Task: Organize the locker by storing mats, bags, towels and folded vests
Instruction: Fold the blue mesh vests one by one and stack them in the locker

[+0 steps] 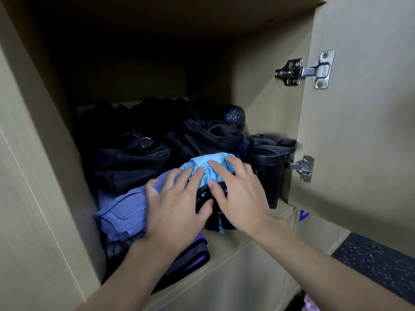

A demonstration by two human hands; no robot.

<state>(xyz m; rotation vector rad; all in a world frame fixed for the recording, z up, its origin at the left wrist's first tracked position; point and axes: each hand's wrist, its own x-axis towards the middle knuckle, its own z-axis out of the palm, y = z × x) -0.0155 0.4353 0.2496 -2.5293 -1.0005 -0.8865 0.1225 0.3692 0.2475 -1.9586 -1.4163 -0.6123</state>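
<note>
A person's two bare hands are pressing a light blue folded garment (210, 169) into an open locker (258, 108), just left of the black shaker bottle (268, 173) standing at the compartment's right wall. The left hand (177, 207) is lying flat with fingers spread, half on the blue cloth and half on a folded periwinkle garment (122, 212) further left of the bottle; its thumb is touching a black perforated item (205, 196) wedged beneath. The right hand (238, 194) is resting palm-down on the blue cloth, nearest the bottle, fingers splayed. Neither hand is clenching anything; both are pushing rather than gripping.

The risks appear to be two. The blue bundle is sitting near the shelf's front edge on an uneven heap, so easing off the pressure could be letting it unroll or slide forward and out. A sideways shove by the right hand could also be knocking the bottle towards the door hinge (302, 168) just beside it.

The compartment is looking nearly full. Behind and left of the bottle, a black bag (130, 158) with a metal ring is filling the rear, with another dark bag (208, 133) directly behind the bottle's left shoulder and a speckled dark ball (233, 114) further back. A purple-trimmed dark item (193, 257) is jutting over the front edge, below and left of the bottle.
</note>
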